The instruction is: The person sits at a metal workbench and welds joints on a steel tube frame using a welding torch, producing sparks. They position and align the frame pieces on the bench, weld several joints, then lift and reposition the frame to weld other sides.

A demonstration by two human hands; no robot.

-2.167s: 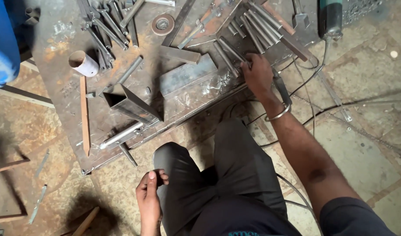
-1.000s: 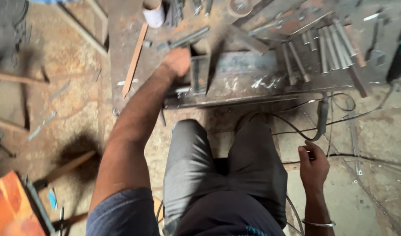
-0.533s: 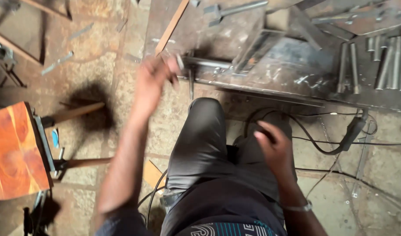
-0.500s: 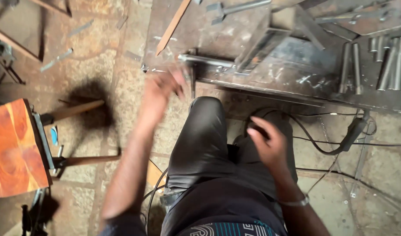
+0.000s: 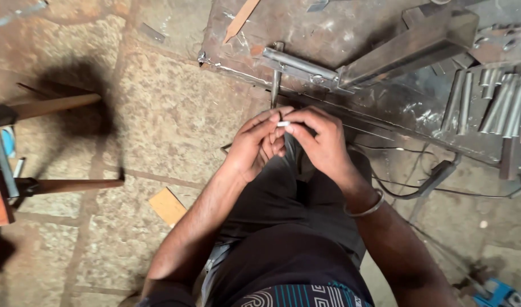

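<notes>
Stone floor and a rusty steel plate lie beyond both hands, which have come together over the knees, left hand and right hand now pinching a small white stick between fingertips.

At upper right the steel desk is rusty and rough, its bare metal rods dull grey. The stone floor is matt and gritty; at left, wooden handles look smooth.
</notes>
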